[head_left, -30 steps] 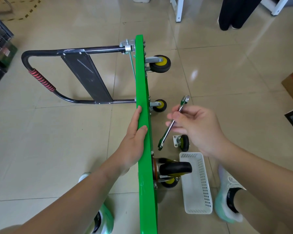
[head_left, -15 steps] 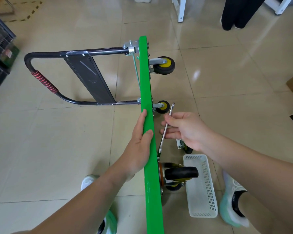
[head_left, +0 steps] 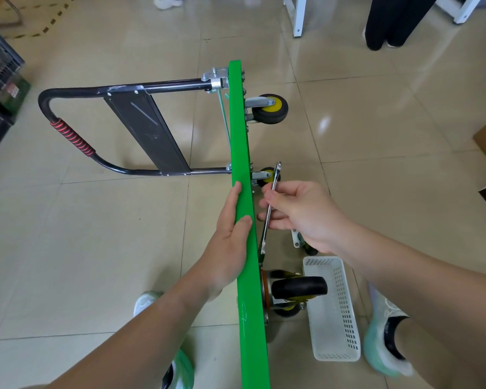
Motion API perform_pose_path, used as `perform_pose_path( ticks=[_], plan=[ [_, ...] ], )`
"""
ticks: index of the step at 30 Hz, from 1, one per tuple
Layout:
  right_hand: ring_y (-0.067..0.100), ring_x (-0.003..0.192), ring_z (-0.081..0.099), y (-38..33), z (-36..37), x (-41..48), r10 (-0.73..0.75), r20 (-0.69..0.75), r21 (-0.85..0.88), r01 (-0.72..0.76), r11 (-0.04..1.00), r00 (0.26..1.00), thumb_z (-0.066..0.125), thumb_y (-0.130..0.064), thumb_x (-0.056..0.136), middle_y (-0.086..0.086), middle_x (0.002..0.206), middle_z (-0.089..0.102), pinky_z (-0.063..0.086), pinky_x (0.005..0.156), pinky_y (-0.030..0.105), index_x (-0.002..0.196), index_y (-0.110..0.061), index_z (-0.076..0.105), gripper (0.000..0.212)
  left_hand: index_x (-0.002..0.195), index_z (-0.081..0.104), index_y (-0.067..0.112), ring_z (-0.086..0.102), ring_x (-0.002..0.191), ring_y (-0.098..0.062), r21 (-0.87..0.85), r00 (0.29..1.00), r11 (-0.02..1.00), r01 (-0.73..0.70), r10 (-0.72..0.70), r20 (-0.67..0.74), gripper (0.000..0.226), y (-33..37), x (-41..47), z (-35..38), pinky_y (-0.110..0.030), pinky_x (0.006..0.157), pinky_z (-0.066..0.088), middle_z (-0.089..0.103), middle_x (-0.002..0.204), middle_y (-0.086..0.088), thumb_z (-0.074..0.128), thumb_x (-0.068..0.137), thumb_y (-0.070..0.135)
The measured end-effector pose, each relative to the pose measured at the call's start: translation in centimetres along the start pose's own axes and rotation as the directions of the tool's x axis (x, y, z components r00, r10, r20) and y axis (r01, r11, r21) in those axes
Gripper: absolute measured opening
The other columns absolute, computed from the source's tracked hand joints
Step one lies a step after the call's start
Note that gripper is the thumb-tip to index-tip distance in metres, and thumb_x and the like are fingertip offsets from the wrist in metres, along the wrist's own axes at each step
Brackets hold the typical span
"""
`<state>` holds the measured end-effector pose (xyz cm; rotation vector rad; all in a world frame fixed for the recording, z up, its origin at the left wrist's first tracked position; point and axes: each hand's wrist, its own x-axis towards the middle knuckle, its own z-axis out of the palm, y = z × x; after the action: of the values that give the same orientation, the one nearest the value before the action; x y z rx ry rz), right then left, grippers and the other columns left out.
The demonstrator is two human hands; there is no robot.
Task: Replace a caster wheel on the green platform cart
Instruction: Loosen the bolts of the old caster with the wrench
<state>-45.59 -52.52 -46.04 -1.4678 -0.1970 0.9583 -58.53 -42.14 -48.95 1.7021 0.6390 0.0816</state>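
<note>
The green platform cart (head_left: 247, 290) stands on its long edge on the tiled floor, its black handle (head_left: 68, 136) lying out to the left. The left hand (head_left: 230, 242) clasps its top edge and the right hand (head_left: 300, 214) pinches a wrench (head_left: 275, 179) beside its underside. A loose caster (head_left: 295, 239) is mostly hidden behind the right hand; four wheels show on the cart, with one white basket (head_left: 337, 318) and one wrench.
</note>
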Motion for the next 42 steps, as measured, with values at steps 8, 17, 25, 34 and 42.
perform_pose_path(
  ticks=[8, 17, 25, 34, 42],
  plan=[
    [0.017, 0.079, 0.075, 0.6, 0.3, -4.2, -0.228, 0.022, 0.007, 0.227, 0.974, 0.974, 0.065, 0.002, 0.091, 0.006, 0.08, 0.077, 0.06, 0.071, 0.024, 0.091, -0.016, 0.072, 0.02, 0.158, 0.009, 0.057, 0.032, 0.146, 0.002, 0.017, 1.0, 1.0, 0.0, 0.0, -0.009, 0.058, 0.1, -0.1, 0.0, -0.025, 0.121, 0.026, 0.023, 0.165, 0.022, 0.029, 0.113, 0.026],
    [0.016, 0.089, 0.076, 4.1, -1.5, -7.9, -0.733, 0.117, -0.291, 0.728, 0.62, 0.67, 0.075, -0.006, 0.085, 0.008, 0.095, 0.077, 0.059, 0.083, 0.025, 0.096, -0.002, 0.077, 0.012, 0.157, 0.009, 0.059, 0.029, 0.148, 0.0, 0.023, 1.0, 1.0, -0.007, 0.008, -0.022, 0.058, 0.2, -0.3, 0.2, -0.031, 0.124, 0.023, 0.02, 0.165, 0.024, 0.029, 0.113, 0.028],
    [0.029, 0.081, 0.076, -0.2, -2.3, -4.1, -0.258, -0.117, 0.026, 0.262, 0.965, 0.959, 0.065, 0.005, 0.09, 0.012, 0.087, 0.076, 0.063, 0.071, 0.034, 0.094, -0.009, 0.071, 0.016, 0.158, 0.009, 0.057, 0.031, 0.14, 0.006, 0.025, 1.0, 1.0, 0.004, -0.004, -0.017, 0.057, 0.6, -0.3, 0.3, -0.011, 0.104, 0.029, 0.022, 0.159, 0.029, 0.028, 0.113, 0.027],
    [0.027, 0.072, 0.075, -0.2, -1.4, -0.3, -0.028, -0.064, 0.014, 0.029, 0.999, 0.998, 0.065, -0.007, 0.095, 0.012, 0.084, 0.072, 0.064, 0.069, 0.037, 0.094, -0.007, 0.07, 0.005, 0.156, 0.011, 0.059, 0.03, 0.144, 0.006, 0.01, 1.0, 1.0, 0.008, -0.008, -0.016, 0.059, 0.4, -0.2, 0.2, -0.021, 0.117, 0.027, 0.023, 0.161, 0.028, 0.03, 0.112, 0.024],
    [0.026, 0.069, 0.075, -0.8, -0.8, 0.4, -0.04, -0.001, -0.062, 0.04, 0.997, 0.999, 0.066, -0.004, 0.094, 0.01, 0.079, 0.074, 0.062, 0.062, 0.031, 0.092, -0.01, 0.071, 0.008, 0.157, 0.01, 0.057, 0.03, 0.146, 0.004, 0.007, 1.0, 1.0, -0.003, 0.003, -0.005, 0.059, 0.1, -0.1, 0.0, -0.026, 0.122, 0.027, 0.023, 0.163, 0.026, 0.03, 0.113, 0.024]
  ],
)
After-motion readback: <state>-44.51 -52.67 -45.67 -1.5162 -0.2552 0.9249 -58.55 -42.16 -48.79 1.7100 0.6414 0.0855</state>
